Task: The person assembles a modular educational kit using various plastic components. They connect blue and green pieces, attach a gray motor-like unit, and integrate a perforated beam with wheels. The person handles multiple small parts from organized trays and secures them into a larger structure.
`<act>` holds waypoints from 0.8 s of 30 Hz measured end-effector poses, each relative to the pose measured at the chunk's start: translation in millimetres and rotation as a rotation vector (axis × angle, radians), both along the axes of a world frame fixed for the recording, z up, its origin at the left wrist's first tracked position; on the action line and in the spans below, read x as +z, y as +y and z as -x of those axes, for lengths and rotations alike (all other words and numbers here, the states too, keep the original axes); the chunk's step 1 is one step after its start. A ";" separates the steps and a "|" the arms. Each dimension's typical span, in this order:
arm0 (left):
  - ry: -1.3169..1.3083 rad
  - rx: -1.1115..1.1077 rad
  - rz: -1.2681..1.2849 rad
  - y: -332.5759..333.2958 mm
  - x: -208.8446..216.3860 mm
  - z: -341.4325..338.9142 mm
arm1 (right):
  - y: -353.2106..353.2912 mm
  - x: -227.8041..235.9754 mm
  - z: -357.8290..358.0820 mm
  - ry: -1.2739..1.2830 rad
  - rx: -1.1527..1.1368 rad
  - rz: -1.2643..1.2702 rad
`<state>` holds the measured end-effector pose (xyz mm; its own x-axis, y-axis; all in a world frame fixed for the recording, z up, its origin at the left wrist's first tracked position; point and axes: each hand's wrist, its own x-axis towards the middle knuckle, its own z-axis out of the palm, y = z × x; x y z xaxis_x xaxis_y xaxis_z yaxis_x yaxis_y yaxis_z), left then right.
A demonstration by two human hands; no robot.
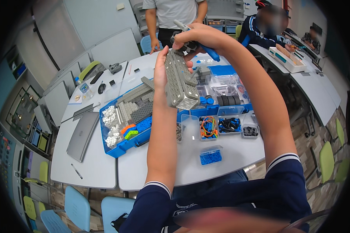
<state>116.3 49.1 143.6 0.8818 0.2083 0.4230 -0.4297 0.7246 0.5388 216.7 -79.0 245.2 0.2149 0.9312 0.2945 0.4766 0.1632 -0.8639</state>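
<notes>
Left hand (162, 68) fingers clasp grey block (181, 83) above blue case (123, 148); right hand (201, 39) fingers wrap tool (211, 53); slack clasp could drop block.

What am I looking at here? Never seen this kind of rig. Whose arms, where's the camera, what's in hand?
There's no robot: these are a person's own bare arms. The single picture comes from a wide fisheye camera on their head, looking down, so straight edges bend near the rim.

The left hand supports a long grey perforated assembly from its left side. The right hand is at its far end, with a blue-and-grey tool tucked in it.

Below, on the white table, sits a blue tray of building parts, with a small clear box of blue pieces nearer the wearer. A closed laptop and a pen lie to the left.
</notes>
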 end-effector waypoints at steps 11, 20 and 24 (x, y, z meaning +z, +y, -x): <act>0.209 0.087 -0.185 -23.3 6.4 -0.3 | -32.8 -24.5 -16.1 0.130 -0.051 -0.074; 0.547 0.072 -0.345 -45.4 -68.2 46.7 | -52.8 -114.1 -6.4 0.656 0.065 0.145; 0.577 -0.030 -0.227 -43.3 -103.4 74.7 | -48.3 -148.3 2.7 0.638 0.149 0.218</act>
